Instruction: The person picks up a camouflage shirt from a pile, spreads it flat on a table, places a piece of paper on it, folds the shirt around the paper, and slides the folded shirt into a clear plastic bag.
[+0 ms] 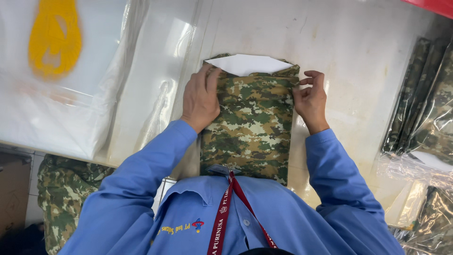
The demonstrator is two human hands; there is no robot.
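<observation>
Working surface: pale, scuffed table [358,52], clear bags [141,85] at my left, bagged camouflage [432,104] at my right.
Garment: folded camouflage cloth [252,125], long axis running away from me, white card [247,63] poking from its far end.
Left hand [200,99]: flat, fingers spread, pressing the cloth's left edge.
Right hand [311,99]: fingers curled, pinching the right edge.

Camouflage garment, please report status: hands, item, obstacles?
Left hand flat on folded camouflage garment. Right hand pinching its right edge. White card sticks out on top. Clear plastic bags beside; nothing blocking.
</observation>
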